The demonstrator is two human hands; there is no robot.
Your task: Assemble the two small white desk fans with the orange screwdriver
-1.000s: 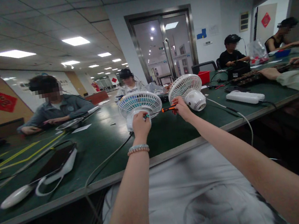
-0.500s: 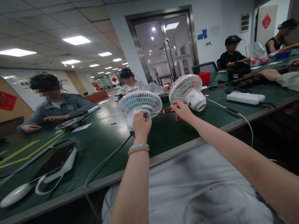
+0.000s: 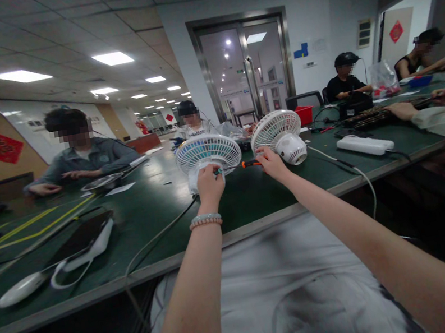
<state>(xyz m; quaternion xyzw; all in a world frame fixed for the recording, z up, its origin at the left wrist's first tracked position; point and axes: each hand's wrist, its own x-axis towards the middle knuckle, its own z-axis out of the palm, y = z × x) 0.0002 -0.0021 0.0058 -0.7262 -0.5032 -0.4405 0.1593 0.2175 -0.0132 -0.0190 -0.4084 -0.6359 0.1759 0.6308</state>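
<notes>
The left hand [image 3: 209,184] of the person, with a pale beaded bracelet [image 3: 206,220] on the wrist, is at the base of a white plastic fan with a round cage [image 3: 207,151]; its fingers are closed on a small teal piece [image 3: 218,172], which is too small to be identified. The fingers of the right hand [image 3: 272,164] grip an orange and black screwdriver [image 3: 250,163], so this tool lies almost level between the two hands. Its thin shaft points to the left fingertips, but whether it touches the teal piece one cannot tell. The first fan is tilted, with its cage just beyond the left fingers. A second white plastic fan with a round cage [image 3: 293,150] rests just beyond and to the right of the right fingers, and a white cord [image 3: 363,180] runs from it toward the near edge of the dark green surface [image 3: 153,212]. Farther to the right of the right fingers lies a long white power strip [image 3: 366,145]. To the left of the left fingers, and nearer to the person, there are a black flat device [image 3: 83,235] and a white oval object [image 3: 21,290]. Well beyond the left fingers, to the left, sits a co-worker in a grey-blue jacket [image 3: 80,160].
</notes>
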